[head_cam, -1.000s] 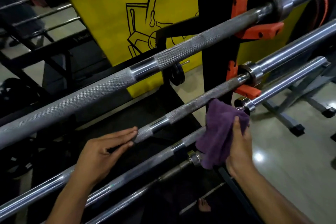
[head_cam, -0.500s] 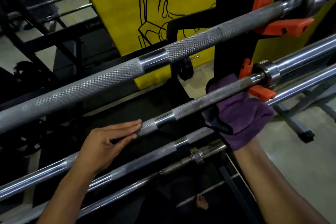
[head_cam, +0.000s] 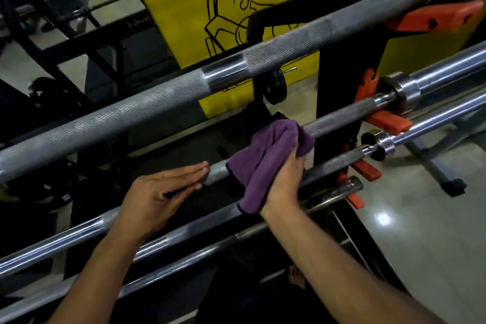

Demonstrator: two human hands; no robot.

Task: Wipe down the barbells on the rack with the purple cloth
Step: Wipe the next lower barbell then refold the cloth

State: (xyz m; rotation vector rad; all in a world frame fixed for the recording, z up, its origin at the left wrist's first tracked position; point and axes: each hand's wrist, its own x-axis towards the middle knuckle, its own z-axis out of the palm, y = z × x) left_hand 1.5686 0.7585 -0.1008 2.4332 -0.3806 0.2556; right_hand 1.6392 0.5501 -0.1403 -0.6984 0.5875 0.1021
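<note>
The right hand [head_cam: 282, 181] grips the purple cloth [head_cam: 265, 158] around the second barbell [head_cam: 339, 116], whose long axis runs toward the left hand [head_cam: 160, 192], fingers straight together on it.

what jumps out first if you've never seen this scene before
The purple cloth in the middle, wrapped over the second barbell from the top and gripped by the right hand. The left hand lies flat with straight fingers on the same bar, just left of the cloth. Above them the thick knurled top barbell cuts diagonally across the view, with a bright yellow panel behind and orange rack hooks at upper right.
</note>
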